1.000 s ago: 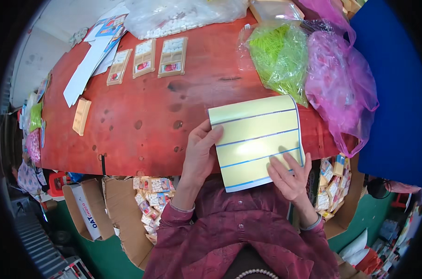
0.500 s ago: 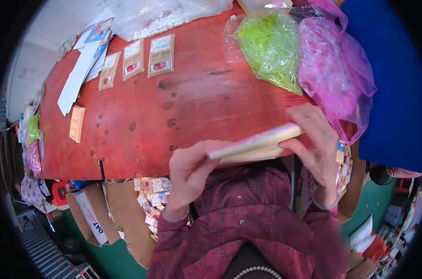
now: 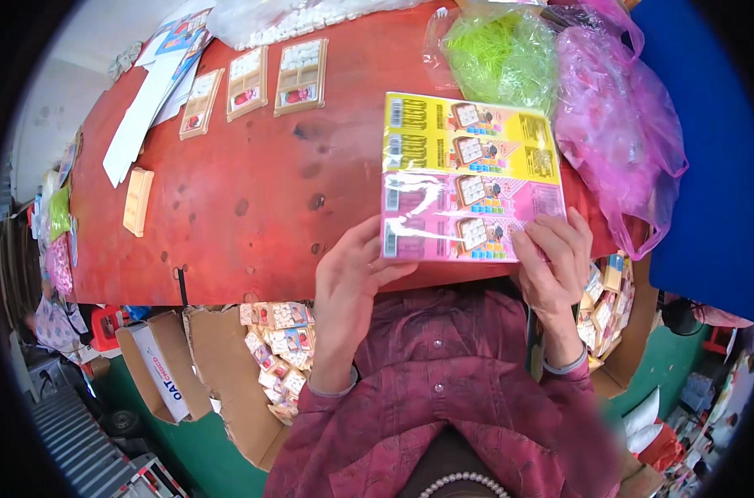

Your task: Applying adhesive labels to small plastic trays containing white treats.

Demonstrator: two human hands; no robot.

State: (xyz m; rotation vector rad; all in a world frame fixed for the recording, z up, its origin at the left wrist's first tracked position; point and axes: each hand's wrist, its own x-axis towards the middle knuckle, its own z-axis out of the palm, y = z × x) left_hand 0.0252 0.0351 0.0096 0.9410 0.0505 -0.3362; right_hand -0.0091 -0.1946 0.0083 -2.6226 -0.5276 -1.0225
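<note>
Between my hands is a flat, glossy printed pack (image 3: 472, 178), its upper half yellow and its lower half pink, with repeated pictures of white pieces in trays. It is tilted up over the table's near edge, its printed face in view. My left hand (image 3: 352, 270) holds its lower left corner, the thumb along the bottom edge. Gripping the lower right corner is my right hand (image 3: 555, 257), with fingers bent over the printed face. Whether the pack is a stack of sheets or a thin box I cannot tell.
On the red table (image 3: 252, 174) stand three small trays (image 3: 300, 75) with white pieces, a lone tan tray (image 3: 138, 202) and papers (image 3: 157, 100). Bags of green shreds (image 3: 501, 62) and pink material (image 3: 618, 141) lie at right. Cardboard boxes (image 3: 227, 365) of small packs flank my lap.
The pack, seen nearly edge-on before, has been turned so that its printed face shows. My right hand has moved down at its corner. The view has shifted slightly.
</note>
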